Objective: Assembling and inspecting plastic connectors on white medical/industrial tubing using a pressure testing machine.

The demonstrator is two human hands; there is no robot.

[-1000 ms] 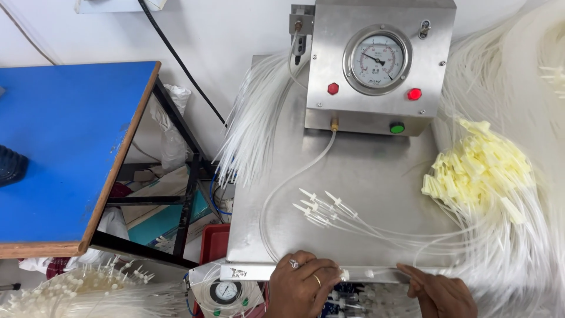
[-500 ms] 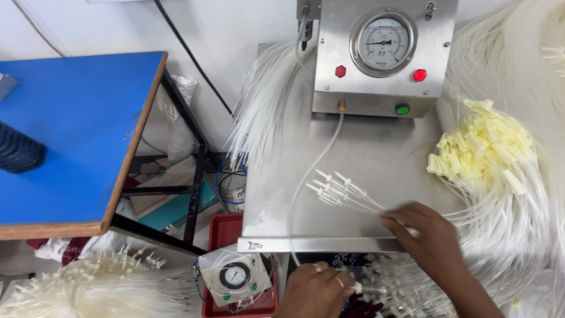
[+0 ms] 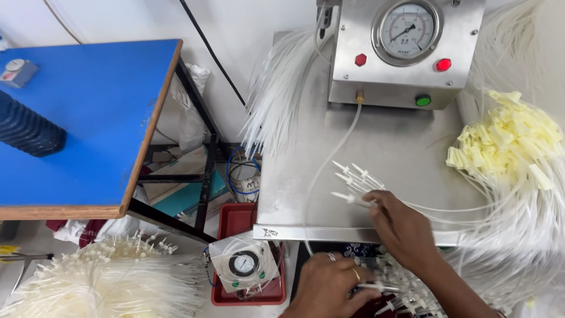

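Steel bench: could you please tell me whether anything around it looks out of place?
A bagged gauge lies in a red tray below the steel bench, not mounted like the panel gauge. Otherwise nothing stands out.

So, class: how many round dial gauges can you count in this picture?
2. One gauge is on the front of the steel box at the top. A smaller bagged gauge lies in the red tray below the steel table's edge. Others may be hidden.
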